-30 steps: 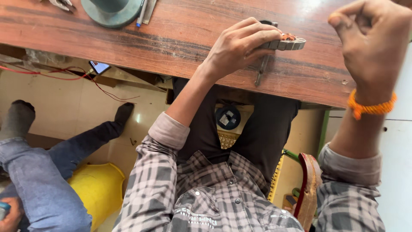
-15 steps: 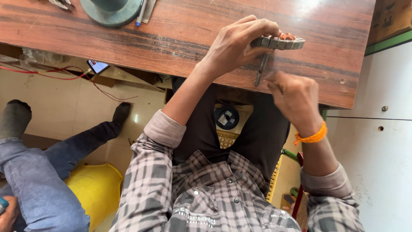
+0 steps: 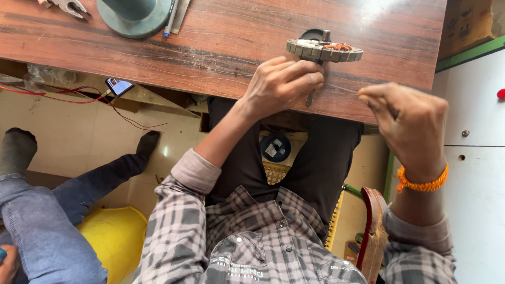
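My left hand (image 3: 284,84) grips the shaft under a round, slotted metal motor core (image 3: 324,50) and holds it upright at the near edge of the brown wooden table (image 3: 221,47). Copper winding (image 3: 336,47) shows on the core's right side. My right hand (image 3: 407,123), an orange band on its wrist, is raised to the right of the core with its fingers pinched on a thin copper wire (image 3: 342,89) that runs toward the core.
At the table's far left stand a grey-green round base (image 3: 134,14), a pen (image 3: 172,18) and pliers (image 3: 68,6). Another person's legs in jeans and dark socks (image 3: 47,210) stretch out at the left beside a yellow helmet (image 3: 113,239). A white cabinet (image 3: 473,173) stands at the right.
My right hand dropped from high at the right to below the core, then swung out to the right, drawing the wire. The left hand stayed on the core.
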